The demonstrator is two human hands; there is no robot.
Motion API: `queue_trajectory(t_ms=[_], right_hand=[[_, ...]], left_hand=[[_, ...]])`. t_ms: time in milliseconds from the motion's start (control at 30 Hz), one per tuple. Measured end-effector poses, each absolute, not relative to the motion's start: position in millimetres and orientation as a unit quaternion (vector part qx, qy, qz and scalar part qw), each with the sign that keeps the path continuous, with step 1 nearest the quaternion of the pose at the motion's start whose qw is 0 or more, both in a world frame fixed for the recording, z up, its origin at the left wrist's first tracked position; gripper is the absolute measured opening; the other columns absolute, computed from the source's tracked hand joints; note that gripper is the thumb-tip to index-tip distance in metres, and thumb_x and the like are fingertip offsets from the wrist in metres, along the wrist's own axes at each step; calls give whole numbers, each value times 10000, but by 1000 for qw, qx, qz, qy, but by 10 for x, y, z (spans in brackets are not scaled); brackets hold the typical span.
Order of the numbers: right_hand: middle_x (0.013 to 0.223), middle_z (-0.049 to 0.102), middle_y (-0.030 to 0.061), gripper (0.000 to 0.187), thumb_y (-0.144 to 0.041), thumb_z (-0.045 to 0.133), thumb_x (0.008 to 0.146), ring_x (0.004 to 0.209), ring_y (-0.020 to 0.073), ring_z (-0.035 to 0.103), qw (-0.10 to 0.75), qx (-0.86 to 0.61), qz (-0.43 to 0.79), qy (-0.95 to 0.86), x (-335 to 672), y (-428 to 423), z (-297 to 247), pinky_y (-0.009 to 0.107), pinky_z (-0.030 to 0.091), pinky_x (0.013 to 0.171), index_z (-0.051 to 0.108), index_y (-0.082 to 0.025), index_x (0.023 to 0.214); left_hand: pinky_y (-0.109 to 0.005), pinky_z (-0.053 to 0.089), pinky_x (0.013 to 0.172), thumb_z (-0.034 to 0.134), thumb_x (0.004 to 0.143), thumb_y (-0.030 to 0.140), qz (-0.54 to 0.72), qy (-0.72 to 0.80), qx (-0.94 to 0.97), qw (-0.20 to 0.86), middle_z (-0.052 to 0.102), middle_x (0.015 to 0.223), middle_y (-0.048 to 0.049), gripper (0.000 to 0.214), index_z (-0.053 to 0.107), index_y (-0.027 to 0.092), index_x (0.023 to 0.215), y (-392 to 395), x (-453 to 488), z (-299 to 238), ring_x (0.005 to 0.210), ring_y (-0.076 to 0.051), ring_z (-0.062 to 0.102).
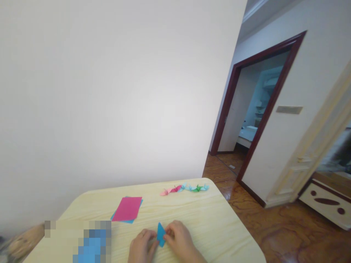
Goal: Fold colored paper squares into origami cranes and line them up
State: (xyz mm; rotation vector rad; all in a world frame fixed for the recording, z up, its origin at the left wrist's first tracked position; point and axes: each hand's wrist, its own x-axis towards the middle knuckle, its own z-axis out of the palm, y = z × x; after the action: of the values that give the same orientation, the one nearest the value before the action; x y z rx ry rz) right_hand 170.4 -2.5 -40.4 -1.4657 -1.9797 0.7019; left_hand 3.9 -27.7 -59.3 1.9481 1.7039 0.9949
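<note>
Between my two hands is a small folded piece of blue origami paper (160,235), kite-like in outline with its point away from me. My left hand (142,245) pinches its left lower edge with thumb and fingers. On the right edge, my right hand (179,237) is closed in a pinch as well. Farther back lies a row of several small folded paper cranes (197,188) in pink, green and light blue. To the left rests a pink paper sheet (127,209) on top of a blue sheet (128,221), whose corners stick out.
The pale wooden table (219,226) stands against a white wall (109,91). A pixelated patch with blue in it (93,244) hides the table's front left. To the right are a brown floor (287,233), a dark red door frame (274,106) and a low white cabinet (326,201).
</note>
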Motion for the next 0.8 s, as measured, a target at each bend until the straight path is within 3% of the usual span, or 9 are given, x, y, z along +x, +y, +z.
queue_trajectory(t_ms=[100, 233, 467, 567, 800], right_hand=[[804, 636, 16, 180, -122, 628, 678, 786, 171, 559, 276, -544, 239, -755, 1712, -36, -411, 236, 380, 704, 629, -198, 841], [767, 625, 6, 93, -135, 655, 676, 748, 156, 552, 264, -537, 242, -764, 1731, -30, -456, 225, 371, 676, 625, -183, 750], [812, 628, 12, 72, -132, 666, 700, 831, 154, 543, 281, -506, 218, -786, 1753, -24, -459, 225, 363, 730, 647, -191, 737], [779, 653, 1, 83, -136, 649, 724, 819, 158, 550, 262, -479, 200, -814, 1782, -18, -441, 249, 350, 764, 666, -214, 748], [859, 692, -26, 157, -200, 599, 801, 860, 159, 541, 231, -404, 157, -871, 1903, -40, -436, 301, 297, 824, 680, -319, 864]], left_hand=[[-299, 458, 713, 571, 703, 185, 330, 611, 701, 162, 686, 777, -32, 101, 657, 212, 748, -274, 61, -573, 777, -203, 633], [-286, 461, 697, 574, 712, 199, 317, 613, 707, 154, 683, 741, -22, 77, 650, 212, 707, -268, 58, -580, 755, -195, 638], [-265, 499, 695, 590, 727, 183, 350, 541, 753, 134, 696, 808, -22, 160, 685, 257, 833, -239, 31, -645, 768, -186, 645], [-262, 511, 709, 573, 756, 175, 341, 498, 788, 121, 717, 807, -16, 174, 704, 278, 808, -232, 3, -613, 766, -182, 656], [-237, 519, 719, 578, 783, 215, 278, 430, 856, 73, 736, 914, 32, 249, 669, 368, 958, -189, -101, -551, 818, -164, 677]])
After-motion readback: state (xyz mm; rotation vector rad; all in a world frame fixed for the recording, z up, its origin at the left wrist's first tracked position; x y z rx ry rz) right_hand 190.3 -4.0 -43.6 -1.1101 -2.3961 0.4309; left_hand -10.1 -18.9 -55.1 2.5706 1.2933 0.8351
